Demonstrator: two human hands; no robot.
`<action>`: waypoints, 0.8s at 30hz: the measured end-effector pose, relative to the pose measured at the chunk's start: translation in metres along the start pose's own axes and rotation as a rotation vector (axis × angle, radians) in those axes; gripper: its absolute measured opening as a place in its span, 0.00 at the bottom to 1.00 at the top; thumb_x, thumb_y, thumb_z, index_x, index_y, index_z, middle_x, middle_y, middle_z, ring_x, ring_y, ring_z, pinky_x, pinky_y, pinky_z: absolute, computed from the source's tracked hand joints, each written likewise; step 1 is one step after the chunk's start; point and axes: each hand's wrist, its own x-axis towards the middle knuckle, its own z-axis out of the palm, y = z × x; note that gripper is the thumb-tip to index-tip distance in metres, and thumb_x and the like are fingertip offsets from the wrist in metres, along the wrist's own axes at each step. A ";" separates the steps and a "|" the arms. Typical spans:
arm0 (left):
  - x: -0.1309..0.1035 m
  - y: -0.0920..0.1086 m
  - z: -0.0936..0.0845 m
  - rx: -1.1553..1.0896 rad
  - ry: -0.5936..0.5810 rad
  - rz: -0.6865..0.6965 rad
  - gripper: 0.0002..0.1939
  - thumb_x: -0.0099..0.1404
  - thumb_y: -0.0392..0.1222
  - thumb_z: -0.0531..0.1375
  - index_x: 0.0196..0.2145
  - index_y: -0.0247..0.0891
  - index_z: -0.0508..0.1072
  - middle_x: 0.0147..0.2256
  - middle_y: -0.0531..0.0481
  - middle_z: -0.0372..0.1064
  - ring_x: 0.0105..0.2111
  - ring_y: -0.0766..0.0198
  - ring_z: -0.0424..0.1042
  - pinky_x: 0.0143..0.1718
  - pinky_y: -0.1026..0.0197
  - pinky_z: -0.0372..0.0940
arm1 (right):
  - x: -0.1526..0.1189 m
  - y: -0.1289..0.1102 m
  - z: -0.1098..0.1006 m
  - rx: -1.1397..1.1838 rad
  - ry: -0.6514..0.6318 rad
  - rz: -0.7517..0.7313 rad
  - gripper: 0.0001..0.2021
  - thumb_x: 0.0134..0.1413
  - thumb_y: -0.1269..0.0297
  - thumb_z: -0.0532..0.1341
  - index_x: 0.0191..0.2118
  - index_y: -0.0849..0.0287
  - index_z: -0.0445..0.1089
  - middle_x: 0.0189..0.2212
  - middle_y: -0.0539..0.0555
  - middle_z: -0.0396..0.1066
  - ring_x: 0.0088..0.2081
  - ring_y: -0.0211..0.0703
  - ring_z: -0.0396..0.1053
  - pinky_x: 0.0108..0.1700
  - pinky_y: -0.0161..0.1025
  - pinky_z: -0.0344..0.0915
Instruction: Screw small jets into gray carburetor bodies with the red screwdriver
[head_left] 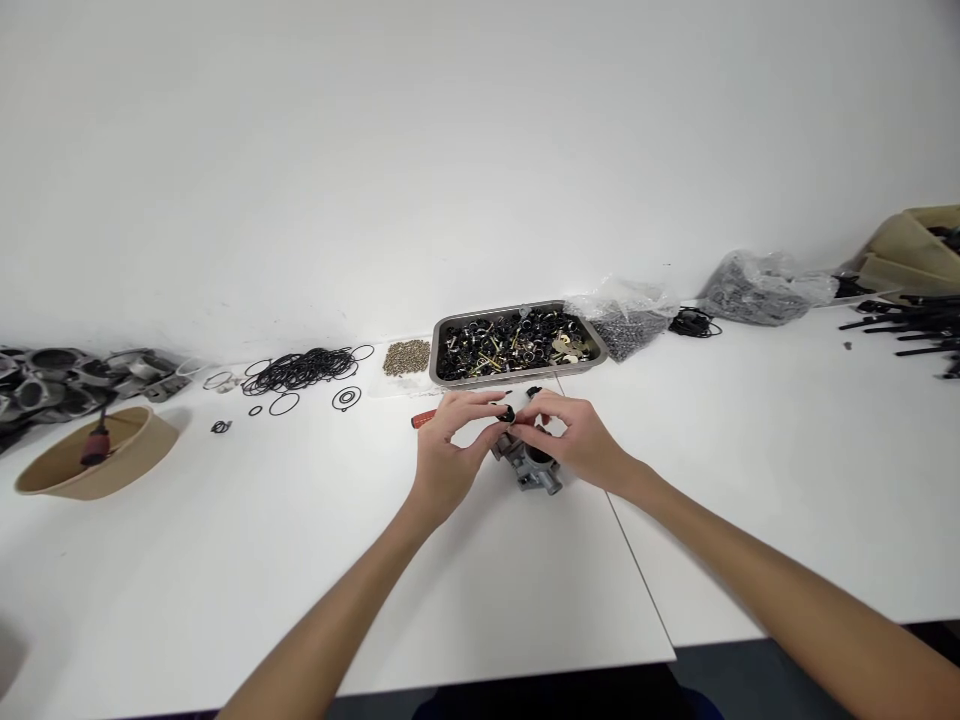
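Note:
A grey metal carburetor [541, 478] sits on the white table beneath my hands, its upper part hidden by my fingers. My left hand [456, 445] pinches a small round black part [507, 413] between thumb and forefinger, just above the carburetor. From the other side, the fingertips of my right hand [574, 435] close on the same black part. Another small black piece [534, 392] shows behind my right fingers; whether it is touched is unclear. Partly behind my left hand lies a red screwdriver handle [422, 419].
A metal tray [517, 378] of small black and brass parts stands behind my hands, beside brass pieces [407, 357] and black O-rings [304, 370]. At left are a tan bowl [150, 440] and metal castings [56, 380]. Plastic bags [772, 290] and black rods [922, 325] lie right.

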 end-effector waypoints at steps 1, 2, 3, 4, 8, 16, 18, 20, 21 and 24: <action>0.000 0.000 0.000 0.082 0.023 0.051 0.09 0.61 0.33 0.65 0.40 0.41 0.78 0.43 0.47 0.75 0.45 0.61 0.71 0.48 0.55 0.68 | 0.000 0.001 0.001 -0.016 0.015 -0.026 0.03 0.56 0.65 0.64 0.33 0.56 0.74 0.30 0.51 0.70 0.33 0.40 0.68 0.32 0.37 0.63; -0.001 0.000 0.001 0.159 0.041 0.098 0.09 0.61 0.33 0.65 0.40 0.41 0.78 0.42 0.47 0.74 0.44 0.62 0.71 0.47 0.57 0.68 | -0.001 0.001 0.002 -0.037 0.028 -0.055 0.03 0.56 0.66 0.64 0.32 0.57 0.73 0.29 0.50 0.70 0.33 0.40 0.68 0.33 0.38 0.63; -0.001 0.000 0.001 0.221 0.053 0.134 0.09 0.61 0.32 0.64 0.40 0.40 0.78 0.40 0.47 0.73 0.43 0.63 0.70 0.44 0.58 0.69 | -0.001 0.002 0.003 -0.060 0.040 -0.086 0.03 0.57 0.67 0.64 0.32 0.57 0.72 0.29 0.50 0.70 0.33 0.40 0.67 0.33 0.38 0.63; -0.002 0.001 0.001 0.263 0.057 0.159 0.09 0.62 0.32 0.64 0.40 0.39 0.78 0.39 0.47 0.72 0.40 0.64 0.70 0.42 0.60 0.69 | -0.001 0.002 0.004 -0.081 0.051 -0.115 0.03 0.57 0.67 0.64 0.32 0.57 0.71 0.29 0.50 0.69 0.34 0.40 0.67 0.34 0.38 0.63; -0.004 0.003 0.003 0.251 0.019 0.147 0.09 0.63 0.31 0.62 0.42 0.37 0.75 0.36 0.49 0.70 0.28 0.74 0.68 0.32 0.67 0.68 | -0.002 0.005 0.007 -0.160 0.098 -0.196 0.04 0.57 0.70 0.62 0.31 0.57 0.69 0.28 0.50 0.68 0.33 0.40 0.65 0.35 0.39 0.63; -0.009 -0.001 0.010 -0.045 0.021 -0.030 0.10 0.60 0.36 0.66 0.39 0.37 0.72 0.36 0.48 0.69 0.35 0.68 0.72 0.39 0.64 0.72 | -0.005 0.009 0.012 -0.250 0.120 -0.365 0.04 0.60 0.72 0.59 0.33 0.58 0.67 0.28 0.51 0.67 0.33 0.42 0.63 0.35 0.41 0.63; -0.007 -0.002 0.009 -0.116 0.062 -0.118 0.09 0.58 0.37 0.68 0.36 0.36 0.73 0.34 0.49 0.70 0.34 0.68 0.72 0.38 0.64 0.72 | -0.006 0.006 0.011 -0.248 0.069 -0.373 0.03 0.61 0.70 0.59 0.35 0.57 0.67 0.29 0.52 0.67 0.34 0.43 0.64 0.38 0.42 0.64; -0.004 -0.003 0.005 -0.178 0.099 -0.242 0.09 0.56 0.38 0.69 0.34 0.36 0.74 0.32 0.50 0.72 0.32 0.68 0.73 0.37 0.64 0.72 | -0.004 0.003 0.007 -0.208 -0.043 -0.305 0.02 0.61 0.65 0.60 0.38 0.56 0.69 0.33 0.53 0.70 0.39 0.44 0.66 0.43 0.43 0.65; -0.001 -0.004 0.002 -0.207 0.118 -0.312 0.10 0.54 0.39 0.70 0.34 0.36 0.75 0.31 0.50 0.73 0.31 0.67 0.73 0.36 0.63 0.72 | -0.003 0.002 0.003 -0.183 -0.113 -0.251 0.05 0.61 0.62 0.61 0.41 0.55 0.69 0.37 0.54 0.70 0.43 0.45 0.66 0.46 0.44 0.66; 0.008 -0.007 -0.007 -0.275 0.159 -0.502 0.14 0.50 0.41 0.72 0.35 0.34 0.77 0.27 0.49 0.75 0.27 0.64 0.74 0.32 0.61 0.72 | 0.000 0.005 -0.011 -0.143 -0.300 -0.080 0.22 0.55 0.54 0.66 0.54 0.50 0.66 0.52 0.55 0.66 0.55 0.49 0.63 0.56 0.49 0.63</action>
